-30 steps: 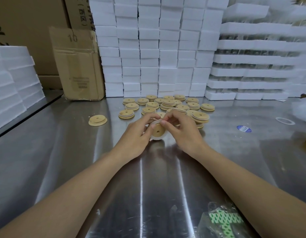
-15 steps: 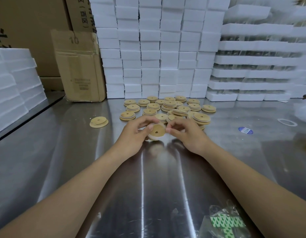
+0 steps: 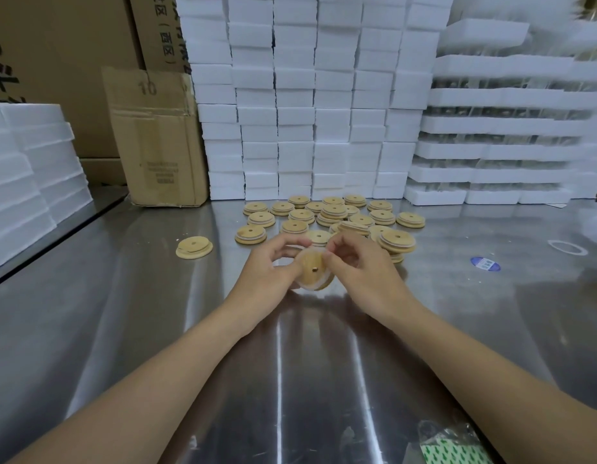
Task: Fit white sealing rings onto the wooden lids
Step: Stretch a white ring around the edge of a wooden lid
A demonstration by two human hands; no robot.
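**Held lid turned face-on as right fingers were brought over its rim**

Since half a second earlier, the right hand's fingertips had been shifted from the side of the wooden lid up onto its upper right rim, and the lid had been tipped more squarely toward the camera. It was held on edge just above the steel table, with its small centre hole in view. It was gripped from the 9 o'clock side by the curled fingers of the left hand and pinched at about 1 o'clock by the right. A white sealing ring could be seen along the lid's lower edge; how fully it was seated could not be told.

Just beyond the hands, at 12 o'clock, a pile of lids was spread over the table, some stacked. A single lid lay apart at 9 o'clock. At 3 o'clock a blue sticker was seen, and farther out a loose ring lay flat. A plastic bag with a green-and-white print was seen at 5 o'clock, at the near edge.

Behind the pile, foam blocks were stacked high at 12 o'clock, with a cardboard box at 11 o'clock, foam trays at 2 o'clock and foam slabs at 10 o'clock.
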